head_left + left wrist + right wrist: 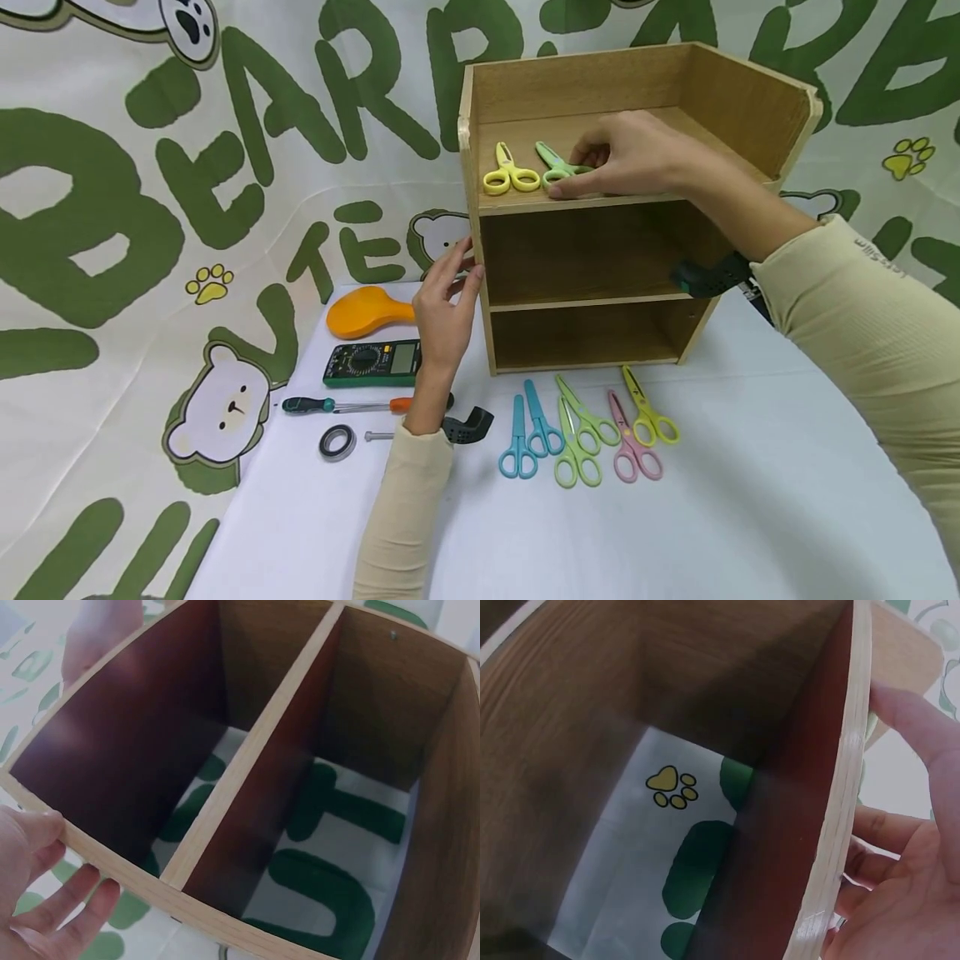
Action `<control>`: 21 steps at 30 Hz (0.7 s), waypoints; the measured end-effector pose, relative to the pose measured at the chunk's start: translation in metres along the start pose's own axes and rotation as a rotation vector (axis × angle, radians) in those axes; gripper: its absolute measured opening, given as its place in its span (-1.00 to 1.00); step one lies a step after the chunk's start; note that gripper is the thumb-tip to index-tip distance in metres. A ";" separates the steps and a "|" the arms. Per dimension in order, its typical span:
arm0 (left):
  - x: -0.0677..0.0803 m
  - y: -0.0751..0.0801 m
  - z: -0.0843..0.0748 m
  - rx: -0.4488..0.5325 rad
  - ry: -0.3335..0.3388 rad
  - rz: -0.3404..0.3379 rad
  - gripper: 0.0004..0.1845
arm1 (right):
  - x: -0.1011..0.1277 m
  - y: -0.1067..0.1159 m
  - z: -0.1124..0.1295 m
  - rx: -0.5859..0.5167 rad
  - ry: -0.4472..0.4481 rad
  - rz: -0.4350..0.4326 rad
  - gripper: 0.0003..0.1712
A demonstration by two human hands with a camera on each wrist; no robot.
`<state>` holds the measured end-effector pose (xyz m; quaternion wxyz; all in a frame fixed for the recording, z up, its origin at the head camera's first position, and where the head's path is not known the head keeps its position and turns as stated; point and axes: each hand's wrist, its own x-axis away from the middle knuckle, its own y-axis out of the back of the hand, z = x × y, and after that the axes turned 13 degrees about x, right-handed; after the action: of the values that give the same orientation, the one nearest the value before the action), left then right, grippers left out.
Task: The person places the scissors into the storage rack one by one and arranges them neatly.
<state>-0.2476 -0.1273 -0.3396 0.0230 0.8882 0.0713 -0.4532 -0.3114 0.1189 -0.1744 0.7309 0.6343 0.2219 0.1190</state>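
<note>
In the head view the right hand (pixel 637 154) pinches the green scissors (pixel 552 167) beside yellow scissors (pixel 508 173) in the top tier of the wooden rack (pixel 585 305), whose side the loosely extended left hand (pixel 446 315) touches; the left wrist view shows that thumb on its edge, the right wrist view curled fingers.

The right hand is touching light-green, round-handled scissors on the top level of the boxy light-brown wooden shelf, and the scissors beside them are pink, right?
Not pink: the head view shows yellow, round-handled scissors there. The rest is right: the right hand touches the light-green scissors on the top level of the wooden shelf.
</note>
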 end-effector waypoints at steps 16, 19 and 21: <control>0.002 -0.003 0.004 -0.011 0.000 -0.002 -0.58 | 0.034 0.003 -0.007 0.050 0.030 -0.188 -0.33; 0.001 -0.004 0.003 -0.018 0.004 -0.001 -0.58 | 0.059 0.002 -0.010 0.055 0.065 -0.267 -0.45; 0.000 -0.004 0.003 -0.025 0.009 -0.001 -0.58 | 0.076 -0.002 -0.012 0.054 0.107 -0.323 -0.50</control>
<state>-0.2506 -0.1238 -0.3414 0.0336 0.8900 0.0773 -0.4482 -0.2509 0.1638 -0.1906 0.7102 0.6027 0.3627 0.0278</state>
